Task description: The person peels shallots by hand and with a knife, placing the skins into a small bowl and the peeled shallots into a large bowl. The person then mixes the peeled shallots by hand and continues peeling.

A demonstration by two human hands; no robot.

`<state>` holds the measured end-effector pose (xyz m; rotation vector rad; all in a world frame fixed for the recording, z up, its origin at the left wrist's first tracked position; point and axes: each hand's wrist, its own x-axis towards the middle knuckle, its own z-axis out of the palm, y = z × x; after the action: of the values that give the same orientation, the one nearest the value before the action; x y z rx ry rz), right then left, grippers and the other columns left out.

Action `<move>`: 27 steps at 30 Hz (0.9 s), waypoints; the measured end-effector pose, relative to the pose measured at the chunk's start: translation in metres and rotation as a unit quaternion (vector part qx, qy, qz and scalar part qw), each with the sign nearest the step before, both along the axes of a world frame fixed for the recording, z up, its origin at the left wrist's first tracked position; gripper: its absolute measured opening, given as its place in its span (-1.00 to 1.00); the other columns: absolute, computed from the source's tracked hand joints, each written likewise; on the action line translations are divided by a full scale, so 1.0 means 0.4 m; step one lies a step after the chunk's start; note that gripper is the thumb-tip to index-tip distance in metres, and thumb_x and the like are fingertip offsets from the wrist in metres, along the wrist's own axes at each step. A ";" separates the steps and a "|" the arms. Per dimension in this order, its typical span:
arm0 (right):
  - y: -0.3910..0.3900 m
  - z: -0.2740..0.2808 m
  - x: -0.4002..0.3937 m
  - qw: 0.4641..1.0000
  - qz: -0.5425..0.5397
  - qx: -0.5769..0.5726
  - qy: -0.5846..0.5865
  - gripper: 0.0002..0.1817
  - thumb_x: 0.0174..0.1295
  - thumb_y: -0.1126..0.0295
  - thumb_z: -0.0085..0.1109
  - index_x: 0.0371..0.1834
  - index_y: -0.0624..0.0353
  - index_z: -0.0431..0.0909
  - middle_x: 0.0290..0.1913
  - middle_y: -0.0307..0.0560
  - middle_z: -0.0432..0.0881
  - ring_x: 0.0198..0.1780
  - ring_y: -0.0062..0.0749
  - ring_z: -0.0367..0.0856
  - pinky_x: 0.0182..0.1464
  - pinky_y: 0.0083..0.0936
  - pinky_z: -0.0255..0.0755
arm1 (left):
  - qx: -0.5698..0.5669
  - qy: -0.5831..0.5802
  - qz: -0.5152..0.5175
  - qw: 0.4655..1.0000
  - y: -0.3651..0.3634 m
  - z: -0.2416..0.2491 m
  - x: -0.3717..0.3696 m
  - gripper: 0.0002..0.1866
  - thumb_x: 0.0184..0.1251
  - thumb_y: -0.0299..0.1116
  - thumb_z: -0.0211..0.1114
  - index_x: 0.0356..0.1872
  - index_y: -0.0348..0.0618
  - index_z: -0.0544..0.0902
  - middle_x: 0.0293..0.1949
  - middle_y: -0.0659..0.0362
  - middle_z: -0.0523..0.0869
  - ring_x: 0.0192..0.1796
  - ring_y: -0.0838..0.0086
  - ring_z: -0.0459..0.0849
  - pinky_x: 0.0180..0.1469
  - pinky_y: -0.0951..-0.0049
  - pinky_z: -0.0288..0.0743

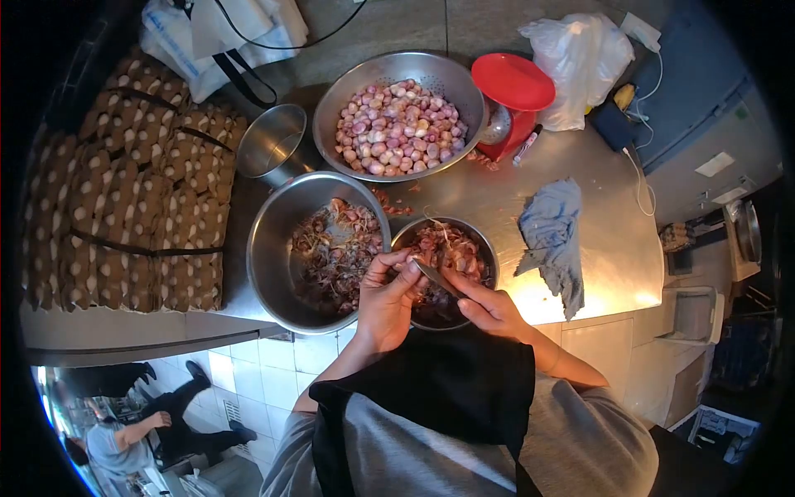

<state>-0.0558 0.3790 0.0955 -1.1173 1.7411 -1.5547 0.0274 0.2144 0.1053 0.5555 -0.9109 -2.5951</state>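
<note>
My right hand [490, 308] is closed around a small knife [437, 278], its blade pointing up and left toward my left fingers. My left hand [387, 300] pinches a small shallot [411, 262], mostly hidden by the fingers, against the blade. Both hands are over a steel bowl [494, 263] of unpeeled shallots [454, 245]. Left of it, a larger steel bowl [263, 273] holds papery skins and trimmings [331, 240]. Behind them stands a wide steel colander [325, 124] full of peeled pink shallots [402, 132].
Stacked egg trays [124, 215] fill the left side, beside a steel pot [273, 141]. A red scale [513, 87], a marker [526, 145] and a white plastic bag [577, 66] are at the back. A grey-blue cloth [553, 236] lies right. Another person [124, 439] is at lower left.
</note>
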 end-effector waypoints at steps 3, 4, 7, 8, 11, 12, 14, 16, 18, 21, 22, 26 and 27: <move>0.006 -0.007 0.001 1.000 -0.008 0.011 0.013 -0.56 0.24 0.35 -0.06 0.21 0.11 0.25 0.05 0.05 0.46 0.11 -0.28 0.42 0.14 -0.55 0.21 | -0.010 -0.014 0.026 1.000 0.005 0.001 0.000 -0.81 0.12 -0.62 0.18 -0.24 -0.16 0.53 -0.24 0.20 0.58 -0.19 0.51 0.56 -0.15 0.53 0.47; 0.008 -0.008 0.002 1.000 -0.012 0.016 0.016 -0.56 0.23 0.35 -0.06 0.20 0.09 0.26 0.03 0.05 0.47 0.09 -0.26 0.44 0.13 -0.54 0.23 | -0.019 -0.022 0.035 0.999 0.008 0.004 0.000 -0.81 0.11 -0.62 0.19 -0.24 -0.16 0.54 -0.23 0.19 0.58 -0.19 0.51 0.56 -0.15 0.53 0.47; 0.011 0.008 0.002 0.998 -0.022 0.041 0.035 -0.57 0.23 0.34 -0.06 0.20 0.06 0.27 0.01 0.06 0.48 0.07 -0.20 0.46 0.10 -0.52 0.27 | -0.037 -0.033 0.056 0.997 0.015 0.014 0.000 -0.81 0.10 -0.64 0.19 -0.25 -0.18 0.56 -0.22 0.17 0.59 -0.19 0.49 0.57 -0.16 0.51 0.47; 0.011 0.011 0.003 0.998 -0.024 0.040 0.041 -0.57 0.23 0.34 -0.05 0.20 0.08 0.27 0.02 0.06 0.48 0.07 -0.19 0.46 0.10 -0.51 0.28 | -0.038 -0.028 0.059 0.997 0.017 0.017 0.000 -0.81 0.10 -0.64 0.19 -0.26 -0.18 0.56 -0.22 0.16 0.60 -0.19 0.48 0.57 -0.17 0.50 0.48; 0.007 0.015 -0.001 0.997 -0.028 0.022 0.064 -0.56 0.22 0.35 -0.05 0.19 0.12 0.26 0.03 0.07 0.47 0.08 -0.16 0.46 0.09 -0.50 0.29 | -0.040 -0.019 0.046 0.998 0.027 0.008 0.004 -0.83 0.08 -0.66 0.19 -0.30 -0.20 0.57 -0.25 0.14 0.61 -0.23 0.47 0.59 -0.20 0.50 0.50; 0.000 0.015 -0.003 0.997 -0.030 0.007 0.073 -0.56 0.22 0.35 -0.04 0.19 0.14 0.26 0.04 0.08 0.46 0.08 -0.16 0.45 0.09 -0.50 0.29 | -0.040 -0.017 0.037 0.998 0.032 0.003 0.005 -0.84 0.08 -0.66 0.19 -0.31 -0.21 0.58 -0.27 0.13 0.62 -0.25 0.47 0.59 -0.22 0.50 0.50; -0.011 0.012 -0.005 0.996 -0.034 -0.019 0.079 -0.56 0.22 0.36 -0.04 0.19 0.18 0.25 0.04 0.09 0.46 0.07 -0.17 0.46 0.08 -0.50 0.29 | -0.032 -0.023 0.022 0.999 0.043 0.002 0.004 -0.85 0.08 -0.66 0.20 -0.32 -0.22 0.58 -0.29 0.13 0.62 -0.28 0.48 0.60 -0.24 0.51 0.51; -0.022 0.004 -0.008 0.996 -0.037 -0.043 0.076 -0.56 0.23 0.36 -0.05 0.18 0.21 0.25 0.02 0.09 0.47 0.05 -0.19 0.48 0.07 -0.49 0.29 | -0.044 -0.028 0.008 0.999 0.046 0.001 0.005 -0.85 0.07 -0.66 0.20 -0.32 -0.24 0.57 -0.30 0.13 0.63 -0.30 0.49 0.61 -0.24 0.53 0.52; -0.025 -0.008 -0.006 0.996 -0.045 -0.052 0.060 -0.58 0.23 0.35 -0.05 0.16 0.22 0.25 -0.04 0.06 0.50 0.00 -0.19 0.50 0.06 -0.48 0.30 | -0.076 -0.031 -0.004 0.997 0.045 -0.002 0.006 -0.85 0.07 -0.65 0.20 -0.31 -0.25 0.57 -0.31 0.13 0.63 -0.31 0.49 0.61 -0.23 0.54 0.52; -0.031 -0.008 -0.006 0.997 -0.046 -0.065 0.011 -0.63 0.26 0.33 -0.08 0.10 0.22 0.25 -0.27 -0.03 0.51 -0.24 -0.30 0.52 -0.13 -0.54 0.36 | -0.081 -0.046 -0.009 0.996 0.055 -0.011 0.005 -0.85 0.08 -0.63 0.21 -0.29 -0.26 0.56 -0.30 0.13 0.62 -0.28 0.51 0.60 -0.23 0.54 0.52; -0.033 -0.006 -0.007 0.997 -0.045 -0.070 -0.009 -0.66 0.27 0.33 -0.09 0.07 0.21 0.26 -0.36 -0.07 0.51 -0.34 -0.35 0.52 -0.22 -0.58 0.39 | -0.083 -0.049 -0.009 0.995 0.057 -0.009 0.003 -0.85 0.10 -0.62 0.20 -0.28 -0.26 0.56 -0.29 0.14 0.62 -0.26 0.51 0.60 -0.21 0.54 0.52; -0.025 0.007 -0.011 0.934 0.018 -0.098 -0.343 -0.75 0.31 0.30 -0.18 0.00 0.12 0.23 -0.64 -0.28 0.27 -0.67 -0.64 0.23 -0.61 -0.76 0.14 | -0.071 -0.050 -0.014 0.996 0.053 0.010 -0.009 -0.83 0.18 -0.58 0.13 -0.19 -0.24 0.51 -0.23 0.15 0.59 -0.18 0.51 0.57 -0.15 0.53 0.52; -0.026 0.015 -0.010 0.916 0.024 -0.108 -0.385 -0.76 0.32 0.30 -0.20 -0.01 0.09 0.22 -0.67 -0.31 0.21 -0.70 -0.69 0.16 -0.65 -0.78 0.05 | -0.063 -0.048 -0.016 0.997 0.049 0.012 -0.013 -0.83 0.20 -0.57 0.11 -0.17 -0.23 0.50 -0.21 0.15 0.58 -0.16 0.50 0.57 -0.13 0.52 0.51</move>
<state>-0.0599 0.3685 0.1017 -0.4990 1.0193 -1.8449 0.0223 0.2342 0.1100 0.6390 -1.1134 -2.5370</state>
